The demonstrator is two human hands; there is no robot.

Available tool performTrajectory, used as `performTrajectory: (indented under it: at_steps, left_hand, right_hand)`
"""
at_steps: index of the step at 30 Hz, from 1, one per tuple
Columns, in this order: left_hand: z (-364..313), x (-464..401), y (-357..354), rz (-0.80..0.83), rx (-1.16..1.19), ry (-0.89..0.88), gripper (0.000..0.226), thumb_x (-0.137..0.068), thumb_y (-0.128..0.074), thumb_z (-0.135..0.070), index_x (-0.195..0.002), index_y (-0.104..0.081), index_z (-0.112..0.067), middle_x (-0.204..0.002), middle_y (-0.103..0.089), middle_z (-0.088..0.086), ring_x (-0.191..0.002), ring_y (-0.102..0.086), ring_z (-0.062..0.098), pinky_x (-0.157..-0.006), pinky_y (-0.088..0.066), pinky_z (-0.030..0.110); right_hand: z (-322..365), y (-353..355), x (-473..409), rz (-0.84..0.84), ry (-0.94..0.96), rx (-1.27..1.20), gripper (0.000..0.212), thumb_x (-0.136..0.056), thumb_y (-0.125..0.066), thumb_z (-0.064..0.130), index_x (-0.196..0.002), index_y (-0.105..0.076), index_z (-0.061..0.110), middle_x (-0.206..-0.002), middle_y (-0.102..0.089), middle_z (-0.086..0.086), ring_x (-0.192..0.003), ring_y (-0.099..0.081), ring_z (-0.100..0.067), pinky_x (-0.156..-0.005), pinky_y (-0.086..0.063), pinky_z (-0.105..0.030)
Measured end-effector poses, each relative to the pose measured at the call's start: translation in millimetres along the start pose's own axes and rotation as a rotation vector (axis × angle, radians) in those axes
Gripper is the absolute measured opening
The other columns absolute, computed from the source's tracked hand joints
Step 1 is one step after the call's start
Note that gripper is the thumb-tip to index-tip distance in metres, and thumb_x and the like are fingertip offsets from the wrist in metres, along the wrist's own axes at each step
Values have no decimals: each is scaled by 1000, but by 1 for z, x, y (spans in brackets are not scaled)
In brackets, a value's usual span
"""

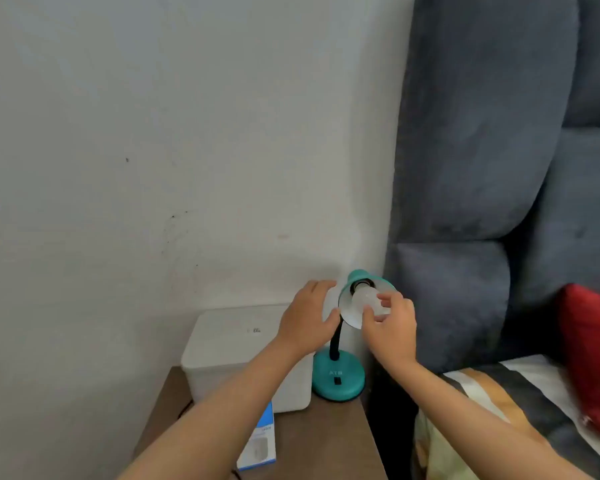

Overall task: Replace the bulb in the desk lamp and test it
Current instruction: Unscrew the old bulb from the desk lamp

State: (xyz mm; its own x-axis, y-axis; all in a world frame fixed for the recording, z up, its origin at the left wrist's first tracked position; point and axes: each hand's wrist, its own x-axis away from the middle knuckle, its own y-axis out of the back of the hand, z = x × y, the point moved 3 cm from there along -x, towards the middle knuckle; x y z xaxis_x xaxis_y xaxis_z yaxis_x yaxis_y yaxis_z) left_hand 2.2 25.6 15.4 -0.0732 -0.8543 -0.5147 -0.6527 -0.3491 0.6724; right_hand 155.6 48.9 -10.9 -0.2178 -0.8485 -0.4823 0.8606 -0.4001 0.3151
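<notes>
Right hand [390, 327] on bulb [361, 298]; "ATR" on lamp base [340, 381]

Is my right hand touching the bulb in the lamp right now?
Touching. The head view shows the right hand with its fingers curled round the bulb inside the lamp shade.
</notes>
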Motion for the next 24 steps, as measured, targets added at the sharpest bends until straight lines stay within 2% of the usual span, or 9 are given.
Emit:
performTrajectory:
  at_steps: [4, 6, 8, 10, 13, 16, 18, 21, 24]
  left_hand:
    - [-1, -16, -10, -12, 30, -58, 44, -89, -52, -19, -132, -45, -22, -129, -51, -1, -117, -49, 15, -96, -44, 28]
    - [-1, -24, -17, -13, 32, -84, 42, -90, -51, -15, -131, -48, -22, -127, -53, 1, -114, -51, 15, -95, -42, 24]
    - [0, -32, -24, -5, 16, -104, 41, -90, -50, -13, -130, -49, -23, -124, -55, 1, -110, -54, 16, -93, -46, 27]
    - [4, -37, -30, -2, 5, -113, 41, -89, -50, -10, -129, -51, -23, -121, -57, 0, -104, -57, 17, -88, -50, 32]
    - [6, -40, -33, -39, -2, -121, 43, -88, -48, -5, -126, -54, -23, -116, -59, 0, -95, -59, 18, -80, -51, 29]
    - [7, -41, -34, -57, -15, -119, 44, -88, -46, -4, -125, -56, -24, -109, -60, 2, -85, -58, 18, -72, -46, 23]
    - [8, -43, -34, -50, -28, -123, 42, -88, -46, -4, -125, -57, -24, -105, -60, 3, -80, -57, 18, -69, -46, 24]
    - [7, -46, -35, -34, -36, -137, 42, -88, -48, -3, -122, -59, -24, -99, -61, 3, -76, -57, 18, -68, -48, 27]
    - [6, -47, -37, -37, -3, -126, 43, -85, -50, 0, -118, -61, -25, -95, -61, 4, -78, -59, 20, -72, -53, 35]
  right_hand:
    - [-4, -6, -2, -14, -70, -36, 39, -82, -67, 20, -116, -50, 13, -105, -40, 1, -79, -62, -25, -70, -46, -30]
    - [-7, -12, -3, -9, -91, -51, 43, -82, -69, 23, -119, -49, 13, -105, -40, 1, -82, -57, -20, -73, -49, -31]
    - [-11, -15, -5, -30, -123, -65, 47, -82, -69, 24, -122, -47, 12, -107, -41, 0, -79, -48, -9, -73, -45, -27]
    - [-12, -19, -7, -57, -166, -107, 50, -82, -70, 26, -123, -46, 10, -109, -43, -2, -77, -42, -5, -73, -39, -24]
    - [-11, -24, -10, -119, -202, -164, 51, -81, -71, 26, -122, -47, 8, -116, -49, -12, -88, -44, -14, -77, -37, -26]
    - [-13, -30, -10, -148, -219, -178, 48, -80, -72, 23, -120, -50, 8, -118, -48, -16, -88, -46, -17, -76, -37, -26]
    - [-15, -33, -9, -151, -207, -173, 45, -79, -72, 17, -119, -52, 10, -118, -47, -14, -92, -50, -21, -77, -40, -27]
    - [-20, -38, -8, -140, -38, -39, 47, -73, -70, -2, -115, -61, 15, -124, -45, -12, -108, -50, -30, -88, -44, -31]
    - [-23, -38, -5, -165, -33, -40, 53, -72, -70, -3, -120, -60, 19, -138, -35, -12, -122, -42, -29, -97, -44, -34]
